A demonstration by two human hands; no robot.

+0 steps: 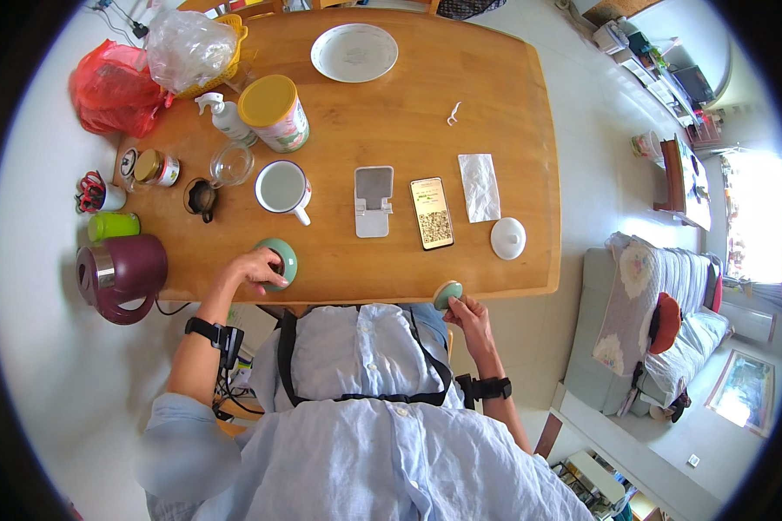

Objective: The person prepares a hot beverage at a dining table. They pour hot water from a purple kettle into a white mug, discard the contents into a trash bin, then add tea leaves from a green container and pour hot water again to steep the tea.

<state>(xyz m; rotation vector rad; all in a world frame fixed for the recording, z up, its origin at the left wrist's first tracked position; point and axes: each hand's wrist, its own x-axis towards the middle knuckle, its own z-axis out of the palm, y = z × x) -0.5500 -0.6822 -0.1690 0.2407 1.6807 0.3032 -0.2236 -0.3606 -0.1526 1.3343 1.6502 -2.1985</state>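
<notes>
My left hand (259, 268) reaches over a round green container (288, 262) near the table's front edge; fingertips are at its dark opening, and whether they grip anything is hidden. Just off the front edge, my right hand (467, 314) pinches a round green lid (448, 295), tilted on its side. Between and beyond the hands lie a folding phone stand (373, 221), a smartphone (432, 213) with a lit screen showing a code, a white paper napkin (479, 187) and a white knobbed lid (508, 238). A white enamel mug (282, 187) stands beyond my left hand.
Leftward on the table (391, 130) are a purple electric kettle (130, 270), a green canister (114, 226), a dark glass cup (200, 197), a glass bowl (232, 164), a jar (156, 168), a spray bottle (228, 118) and a large tin (275, 114). A white plate (354, 53) lies farther back.
</notes>
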